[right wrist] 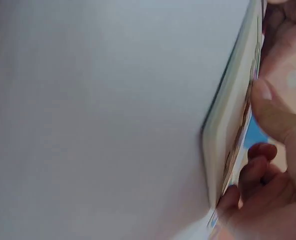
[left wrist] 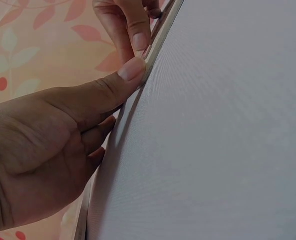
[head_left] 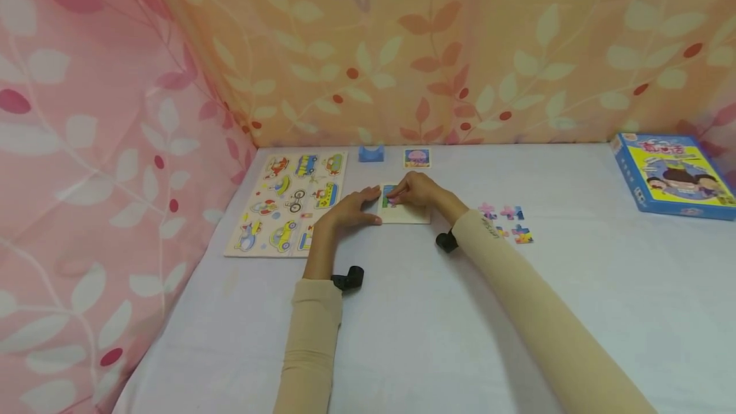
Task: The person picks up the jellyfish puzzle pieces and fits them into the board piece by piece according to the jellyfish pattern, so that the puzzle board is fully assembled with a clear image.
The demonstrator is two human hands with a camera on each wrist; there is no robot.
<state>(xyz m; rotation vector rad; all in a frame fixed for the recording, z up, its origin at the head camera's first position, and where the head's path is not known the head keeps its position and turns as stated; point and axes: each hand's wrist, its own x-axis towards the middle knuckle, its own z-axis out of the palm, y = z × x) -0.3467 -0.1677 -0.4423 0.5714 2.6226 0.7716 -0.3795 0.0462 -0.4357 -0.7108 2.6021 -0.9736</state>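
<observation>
While left hand (head_left: 349,209) touches tray (head_left: 411,215), right hand (head_left: 418,189) curls.

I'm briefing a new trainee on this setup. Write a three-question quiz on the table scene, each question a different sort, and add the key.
1. Multiple choice: which hand reaches over the small puzzle board? (a) left (b) right
2. True or false: in the head view, the blue block is to the left of the square picture card.
3. Fill in the blank: in the head view, the loose puzzle pieces lie to the ____ of the small puzzle board.

Key: 1. b, the right hand. 2. True. 3. right.
</observation>
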